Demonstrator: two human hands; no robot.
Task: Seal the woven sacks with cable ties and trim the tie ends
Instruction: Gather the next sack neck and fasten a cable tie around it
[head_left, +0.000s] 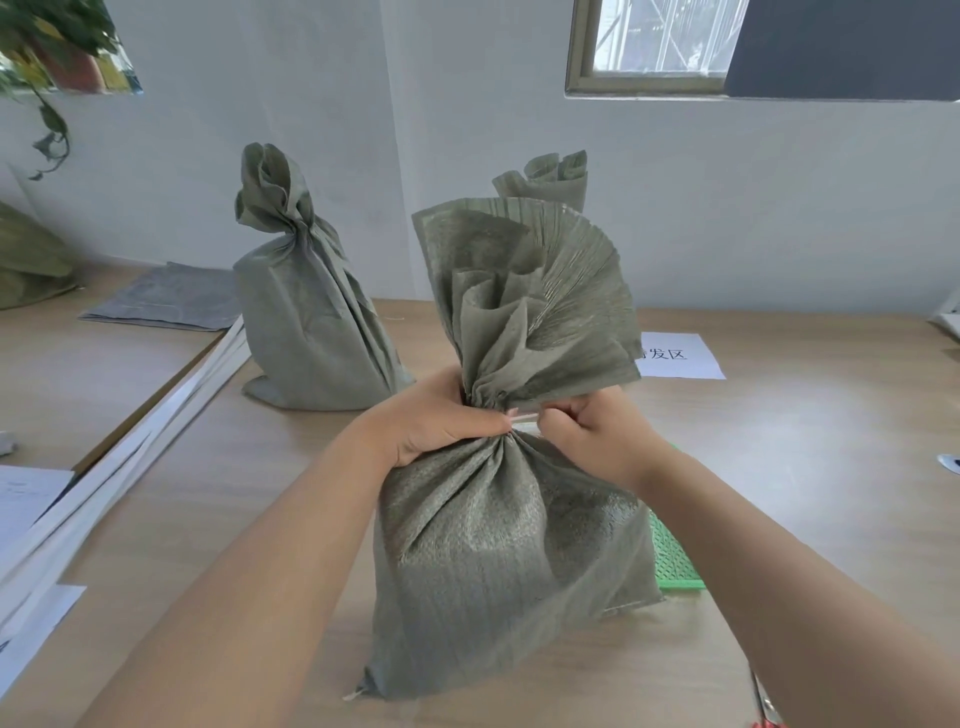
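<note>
A grey-green woven sack (498, 551) stands upright on the wooden table right in front of me, its top gathered into a fan. My left hand (441, 421) grips the bunched neck from the left. A pale cable tie (523, 420) runs round the neck between both hands. My right hand (597, 431) pinches the tie on the right side of the neck. Another sack (306, 322), its neck twisted, stands further back on the left. Behind the near sack, the open top of a third sack (550, 179) shows.
A green mesh tray (675, 566) lies behind the near sack on the right. A paper label (680, 356) lies on the table at the back right. Flat folded sacks (166, 301) and white strips (130, 462) lie on the left. Scissor handles (766, 712) peek in at the bottom right.
</note>
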